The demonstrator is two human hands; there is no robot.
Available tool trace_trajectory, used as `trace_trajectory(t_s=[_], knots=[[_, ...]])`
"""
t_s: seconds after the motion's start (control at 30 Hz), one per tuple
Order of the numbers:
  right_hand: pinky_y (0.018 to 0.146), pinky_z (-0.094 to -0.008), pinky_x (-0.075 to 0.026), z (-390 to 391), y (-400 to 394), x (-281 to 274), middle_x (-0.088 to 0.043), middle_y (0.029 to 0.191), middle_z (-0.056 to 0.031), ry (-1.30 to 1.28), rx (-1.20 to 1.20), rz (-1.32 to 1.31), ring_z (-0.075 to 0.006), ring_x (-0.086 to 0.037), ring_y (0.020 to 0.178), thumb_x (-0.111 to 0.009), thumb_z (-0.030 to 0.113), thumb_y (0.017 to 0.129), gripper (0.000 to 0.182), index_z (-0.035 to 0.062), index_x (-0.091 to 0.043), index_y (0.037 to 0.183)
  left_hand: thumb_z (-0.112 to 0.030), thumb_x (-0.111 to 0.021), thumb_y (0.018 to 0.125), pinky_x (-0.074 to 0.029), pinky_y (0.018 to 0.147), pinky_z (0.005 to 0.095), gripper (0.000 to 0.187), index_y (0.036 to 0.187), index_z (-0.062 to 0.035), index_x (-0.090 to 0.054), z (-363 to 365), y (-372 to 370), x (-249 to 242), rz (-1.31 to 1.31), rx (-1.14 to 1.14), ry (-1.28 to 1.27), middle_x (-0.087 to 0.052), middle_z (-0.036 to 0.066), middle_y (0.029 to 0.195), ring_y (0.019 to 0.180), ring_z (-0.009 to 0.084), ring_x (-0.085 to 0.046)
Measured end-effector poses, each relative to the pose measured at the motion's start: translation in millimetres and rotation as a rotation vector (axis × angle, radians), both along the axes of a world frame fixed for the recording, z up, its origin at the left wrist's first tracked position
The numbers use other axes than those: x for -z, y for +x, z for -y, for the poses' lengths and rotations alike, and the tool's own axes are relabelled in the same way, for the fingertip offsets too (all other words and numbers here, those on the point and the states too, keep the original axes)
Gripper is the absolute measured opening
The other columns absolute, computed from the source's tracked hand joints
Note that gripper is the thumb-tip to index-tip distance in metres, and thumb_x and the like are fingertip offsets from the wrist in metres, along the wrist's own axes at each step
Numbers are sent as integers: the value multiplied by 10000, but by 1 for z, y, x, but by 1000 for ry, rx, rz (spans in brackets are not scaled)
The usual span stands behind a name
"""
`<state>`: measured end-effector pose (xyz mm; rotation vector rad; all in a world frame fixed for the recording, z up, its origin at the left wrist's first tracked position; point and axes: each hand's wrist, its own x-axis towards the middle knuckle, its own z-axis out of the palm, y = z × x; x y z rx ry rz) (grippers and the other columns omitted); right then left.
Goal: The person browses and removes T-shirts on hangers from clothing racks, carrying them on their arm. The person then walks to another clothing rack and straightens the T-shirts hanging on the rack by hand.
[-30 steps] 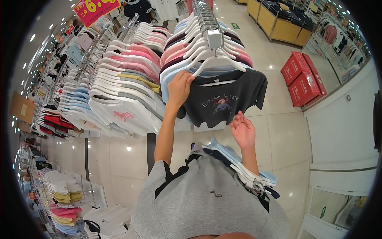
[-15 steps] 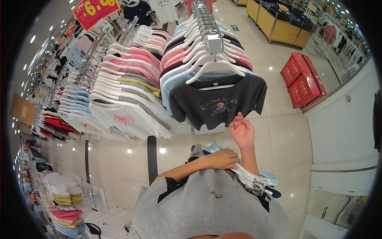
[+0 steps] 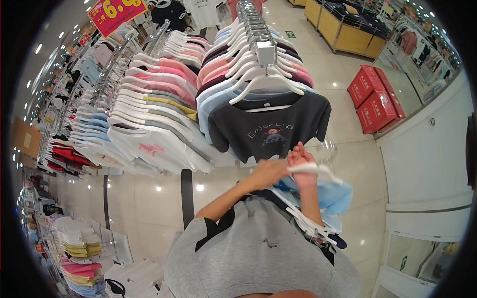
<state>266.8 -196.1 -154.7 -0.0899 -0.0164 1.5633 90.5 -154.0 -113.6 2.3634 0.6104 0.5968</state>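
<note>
My left hand (image 3: 271, 173), blurred, is closed on one end of a white clothes hanger (image 3: 325, 171). A light blue garment (image 3: 335, 196) hangs below that hanger. My right hand (image 3: 302, 158) is raised palm up, fingers loosely curled with nothing seen in them; the hanger crosses in front of its palm. Several more white hangers (image 3: 310, 226) with clothes rest over my right forearm, partly hidden. Just beyond both hands, a dark grey T-shirt (image 3: 268, 126) with a printed figure hangs at the front of the rail.
A metal rail (image 3: 256, 32) packed with shirts runs away from me. White shirts (image 3: 154, 144) hang on another rack to the left. Red boxes (image 3: 375, 99) stand at the right, near a white cabinet (image 3: 422, 149). Folded clothes (image 3: 82, 248) are stacked at lower left.
My left hand has moved up and forward from the bundle, bringing a hanger with the light blue garment across my right hand. My right hand has stayed almost in place.
</note>
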Motion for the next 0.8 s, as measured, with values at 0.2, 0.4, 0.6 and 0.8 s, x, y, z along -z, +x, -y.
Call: trace_trajectory(t_s=[0.2, 0.4, 0.6, 0.8], knots=[[1100, -488, -356, 10, -14, -45, -438, 1433, -220, 264, -29, 247, -336, -449, 1307, -464, 241, 981, 508, -30, -402, 1406, -253, -614, 907, -500, 619, 409, 188, 919, -68, -642, -67, -7, -70, 197, -309, 213, -628, 94, 842, 767, 312, -639], [1060, -478, -387, 6, -17, -29, -481, 1403, -199, 306, -124, 228, -326, -524, 1211, -477, 264, 978, 514, -19, -412, 1402, -227, -591, 945, -475, 636, 350, 213, 930, -21, -641, -114, -22, -115, 313, -391, 317, -609, 142, 770, 697, 314, -609], [1031, -461, -413, 7, -8, -22, -532, 1357, -148, 289, -76, 155, -293, -559, 1142, -474, 273, 980, 490, 12, -434, 1392, -253, -606, 925, -477, 620, 372, 196, 906, -62, -647, -125, -33, -114, 318, -452, 379, -635, 107, 797, 711, 317, -614], [1021, -447, -419, 5, -10, -19, -550, 1330, -141, 239, -96, 133, -285, -565, 1099, -472, 263, 981, 474, 16, -444, 1384, -244, -590, 939, -473, 614, 371, 196, 904, -59, -645, -128, -30, -130, 278, -447, 432, -631, 105, 792, 706, 317, -608]])
